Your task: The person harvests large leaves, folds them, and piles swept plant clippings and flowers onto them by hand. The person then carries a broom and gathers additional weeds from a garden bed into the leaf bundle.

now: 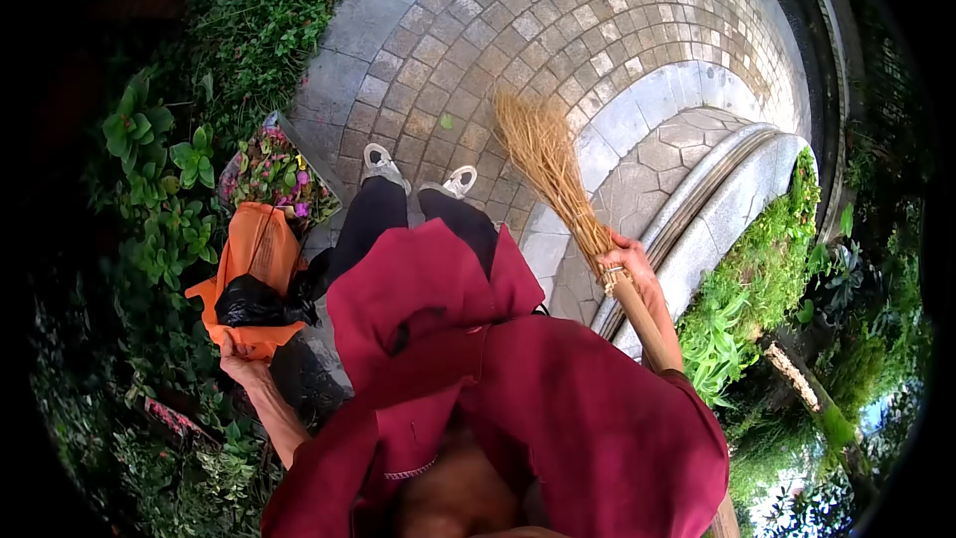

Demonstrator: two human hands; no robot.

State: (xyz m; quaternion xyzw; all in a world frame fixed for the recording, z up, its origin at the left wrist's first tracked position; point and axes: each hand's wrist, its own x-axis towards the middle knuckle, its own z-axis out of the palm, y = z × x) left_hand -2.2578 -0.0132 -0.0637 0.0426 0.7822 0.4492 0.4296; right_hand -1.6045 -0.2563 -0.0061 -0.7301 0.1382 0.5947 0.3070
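Note:
My right hand (635,269) is wrapped round a straw broom (553,164) where its bristles meet the wooden handle; the bristles point up and left over the paving. At the left, my left hand (242,359) pinches the lower edge of an orange bag (261,254). A black plastic bag (251,301) lies in the orange bag's opening. Just beyond the orange bag stands a dustpan-like container (314,167) filled with leaves and pink petals (282,174).
Stone paving (418,70) curves ahead of my shoes (383,161). A low curved stone wall (732,204) runs along the right, with green plants (762,289) behind it. Dense shrubs (149,159) line the left. One green leaf (446,122) lies on the paving.

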